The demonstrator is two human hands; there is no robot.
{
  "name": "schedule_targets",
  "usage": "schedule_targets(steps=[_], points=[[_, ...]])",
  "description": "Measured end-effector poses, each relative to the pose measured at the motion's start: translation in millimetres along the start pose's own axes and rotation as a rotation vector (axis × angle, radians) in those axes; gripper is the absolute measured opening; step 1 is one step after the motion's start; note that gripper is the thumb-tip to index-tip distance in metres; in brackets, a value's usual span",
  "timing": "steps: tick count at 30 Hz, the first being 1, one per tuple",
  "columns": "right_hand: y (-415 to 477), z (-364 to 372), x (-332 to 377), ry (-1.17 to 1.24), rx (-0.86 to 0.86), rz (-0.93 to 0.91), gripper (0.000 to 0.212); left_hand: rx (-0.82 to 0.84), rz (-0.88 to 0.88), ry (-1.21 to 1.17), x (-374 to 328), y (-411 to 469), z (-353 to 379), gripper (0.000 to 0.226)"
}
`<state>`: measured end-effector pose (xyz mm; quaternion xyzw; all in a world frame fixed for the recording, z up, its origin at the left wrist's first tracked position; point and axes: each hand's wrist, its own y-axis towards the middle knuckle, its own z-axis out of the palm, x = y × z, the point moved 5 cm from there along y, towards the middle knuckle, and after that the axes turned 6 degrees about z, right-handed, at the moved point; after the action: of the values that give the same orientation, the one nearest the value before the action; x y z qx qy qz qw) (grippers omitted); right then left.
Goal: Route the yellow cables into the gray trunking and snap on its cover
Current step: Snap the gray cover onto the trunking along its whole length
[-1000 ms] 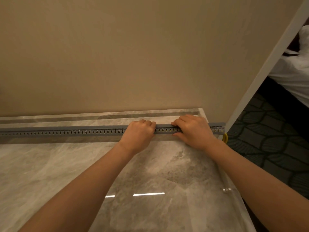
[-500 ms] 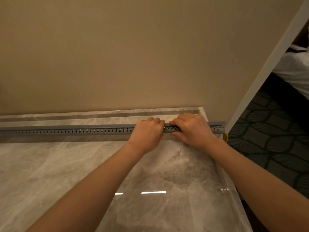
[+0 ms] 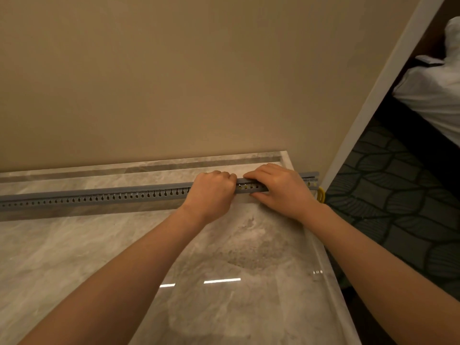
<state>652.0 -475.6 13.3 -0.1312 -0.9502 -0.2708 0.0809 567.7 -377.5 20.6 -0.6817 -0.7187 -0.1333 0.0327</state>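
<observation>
Left hand (image 3: 211,195) slid nearer right hand (image 3: 281,190) | both grips curled round gray trunking (image 3: 99,196) | yellow cables (image 3: 321,194) at end

Gray trunking (image 3: 99,196) cut off at left edge, middle hidden under left hand (image 3: 211,192) and right hand (image 3: 281,189), yellow cables (image 3: 321,194) mostly concealed inside, bed (image 3: 433,95) cropped at right edge.
</observation>
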Motion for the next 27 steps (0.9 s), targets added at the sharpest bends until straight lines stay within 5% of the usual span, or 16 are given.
schedule_targets(steps=[20, 27], points=[[-17, -27, -28, -0.129, -0.06, -0.034, 0.037, 0.002, 0.013, -0.014, 2, 1, 4, 0.024], [-18, -25, -32, -0.135, -0.064, -0.039, 0.036, -0.149, 0.076, -0.098, -15, 13, -4, 0.021]])
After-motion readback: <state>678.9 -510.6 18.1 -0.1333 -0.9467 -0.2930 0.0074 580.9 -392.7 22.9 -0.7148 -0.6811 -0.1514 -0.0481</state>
